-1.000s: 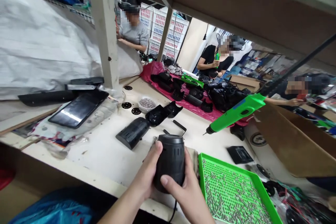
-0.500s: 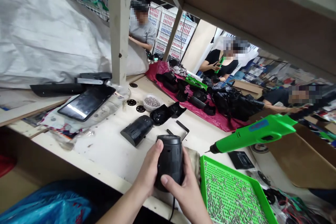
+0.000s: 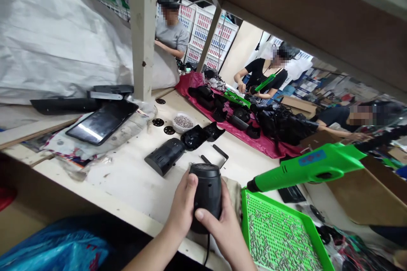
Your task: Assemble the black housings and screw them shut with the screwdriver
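Note:
A black cylindrical device housing with a round top and a cable out of its bottom stands between my hands at the table's front edge. My left hand wraps its left side, thumb near the top. On the other side my right hand grips it, thumb across the lower front. Just beyond lie a black U-shaped bracket, a black half shell and open shells. A green electric screwdriver hangs at the right, above a green tray of small metal screws.
A bowl of small metal parts sits farther back. At the left lies a dark tablet, beside a shelf post. Black parts cover a red cloth. A cardboard box is at the right; several co-workers sit behind.
Both hands keep hold of the housing, nearly in place. The hanging screwdriver has shifted slightly right in view. A co-worker in black has lowered the green tool.

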Demonstrator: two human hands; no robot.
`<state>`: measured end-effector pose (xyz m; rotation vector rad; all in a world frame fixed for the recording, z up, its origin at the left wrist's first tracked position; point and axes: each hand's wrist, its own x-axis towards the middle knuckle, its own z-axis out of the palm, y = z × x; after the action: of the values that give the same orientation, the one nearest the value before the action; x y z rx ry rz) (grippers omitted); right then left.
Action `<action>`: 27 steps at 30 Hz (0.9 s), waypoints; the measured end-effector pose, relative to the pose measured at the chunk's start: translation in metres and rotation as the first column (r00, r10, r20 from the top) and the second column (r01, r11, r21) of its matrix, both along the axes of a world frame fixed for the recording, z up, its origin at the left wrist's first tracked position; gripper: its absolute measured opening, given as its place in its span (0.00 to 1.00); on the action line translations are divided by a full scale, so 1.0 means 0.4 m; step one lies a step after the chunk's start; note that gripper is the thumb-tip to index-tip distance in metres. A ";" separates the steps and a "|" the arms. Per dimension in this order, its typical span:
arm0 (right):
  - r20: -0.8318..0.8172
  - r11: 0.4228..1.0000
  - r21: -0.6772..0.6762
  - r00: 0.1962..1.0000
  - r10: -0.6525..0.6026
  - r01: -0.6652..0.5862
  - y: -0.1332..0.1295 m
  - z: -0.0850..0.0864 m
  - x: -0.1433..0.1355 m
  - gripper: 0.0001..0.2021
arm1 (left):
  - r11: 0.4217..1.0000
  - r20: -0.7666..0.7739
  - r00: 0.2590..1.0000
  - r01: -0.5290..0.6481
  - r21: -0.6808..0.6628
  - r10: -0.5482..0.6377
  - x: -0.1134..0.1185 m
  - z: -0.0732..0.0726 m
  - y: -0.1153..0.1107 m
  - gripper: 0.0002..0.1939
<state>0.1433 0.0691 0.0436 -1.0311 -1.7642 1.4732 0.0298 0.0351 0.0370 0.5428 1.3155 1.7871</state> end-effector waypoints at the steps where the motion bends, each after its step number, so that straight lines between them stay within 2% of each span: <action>1: 0.010 1.000 -0.006 1.000 0.021 -0.021 0.001 0.004 0.000 0.45 | 1.000 -0.024 1.000 0.008 -0.008 -0.008 -0.002 0.001 0.000 0.37; 5: 0.002 0.996 -0.024 0.997 0.080 -0.080 0.009 -0.004 0.004 0.41 | 0.998 -0.048 0.997 0.050 -0.032 -0.052 -0.005 0.005 0.002 0.36; 12: 0.059 0.984 0.120 0.988 -0.143 0.135 -0.018 -0.046 -0.005 0.41 | 0.998 0.015 0.999 -0.040 -0.055 0.041 0.008 -0.001 0.008 0.32; 15: 0.084 0.981 0.130 0.984 -0.158 0.146 -0.023 -0.045 -0.003 0.42 | 0.998 -0.003 1.000 -0.012 -0.054 0.012 0.003 -0.002 0.008 0.32; 21: 0.004 0.995 0.051 0.996 -0.089 0.089 -0.011 -0.050 0.007 0.40 | 0.998 -0.025 0.999 -0.022 -0.065 0.020 0.003 0.005 0.005 0.31; 27: 0.033 0.962 0.148 0.971 -0.236 0.229 -0.036 -0.055 -0.008 0.41 | 0.997 -0.035 0.999 -0.033 -0.075 0.030 0.005 0.001 0.004 0.31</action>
<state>0.1400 0.0548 0.0215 -1.1651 -1.6905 1.1689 0.0317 0.0368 0.0376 0.5152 1.4157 1.7528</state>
